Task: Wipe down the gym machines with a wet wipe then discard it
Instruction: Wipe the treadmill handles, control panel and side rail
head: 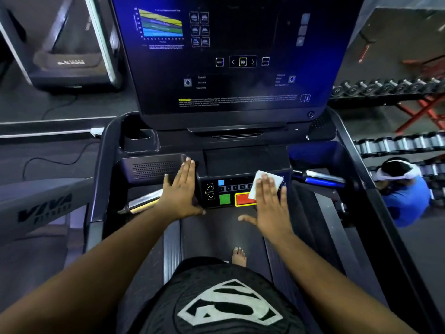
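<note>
I stand on a treadmill facing its dark console (228,68). A small button panel (227,192) with green and red keys sits below the console, between two silver handlebars. My right hand (269,203) lies flat with straight fingers on a white wet wipe (261,180), pressing it against the right side of the panel, over part of the red key. My left hand (181,189) rests flat with straight fingers against the panel's left edge, beside a perforated speaker grille (154,168).
The treadmill belt (212,232) runs under my bare foot. A cup holder (139,138) sits at the console's left. Another treadmill stands at the far left. Dumbbell racks (395,141) line the right side, where a person in a blue shirt (404,191) crouches.
</note>
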Demonstrator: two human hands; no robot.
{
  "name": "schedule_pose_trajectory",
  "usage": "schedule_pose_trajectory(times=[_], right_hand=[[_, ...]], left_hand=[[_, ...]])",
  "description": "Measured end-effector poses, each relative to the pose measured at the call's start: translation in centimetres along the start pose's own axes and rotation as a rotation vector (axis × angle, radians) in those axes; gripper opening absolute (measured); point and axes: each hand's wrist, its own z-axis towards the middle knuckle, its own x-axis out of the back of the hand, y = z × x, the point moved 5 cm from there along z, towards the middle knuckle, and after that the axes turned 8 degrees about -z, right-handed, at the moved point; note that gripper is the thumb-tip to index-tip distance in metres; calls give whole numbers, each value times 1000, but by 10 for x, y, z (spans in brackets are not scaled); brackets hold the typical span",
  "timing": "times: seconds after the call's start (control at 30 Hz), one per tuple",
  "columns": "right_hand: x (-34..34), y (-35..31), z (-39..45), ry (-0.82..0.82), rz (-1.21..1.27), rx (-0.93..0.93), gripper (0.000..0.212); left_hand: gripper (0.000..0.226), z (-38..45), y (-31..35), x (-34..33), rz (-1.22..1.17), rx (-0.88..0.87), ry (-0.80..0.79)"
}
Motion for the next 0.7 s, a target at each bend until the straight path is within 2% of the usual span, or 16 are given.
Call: schedule_pose_trajectory(times=[0.13,0.3,0.43,0.53,0.7], right_hand=[[-1,-1,-4,-17,85,-84,131],[6,-50,3,50,80,76,132],[-5,-3,-1,57,32,3,123],[-12,35,-9,0,65,-96,126],[-4,8,-9,4,108,-72,130]], left_hand=[[152,-2,2,-4,-6,-49,50],[150,-3,6,0,-45,-55,72],[148,-7,9,2,-40,-40,96],[149,-7,9,2,-33,-43,106],[150,-8,10,2,-33,-60,125]])
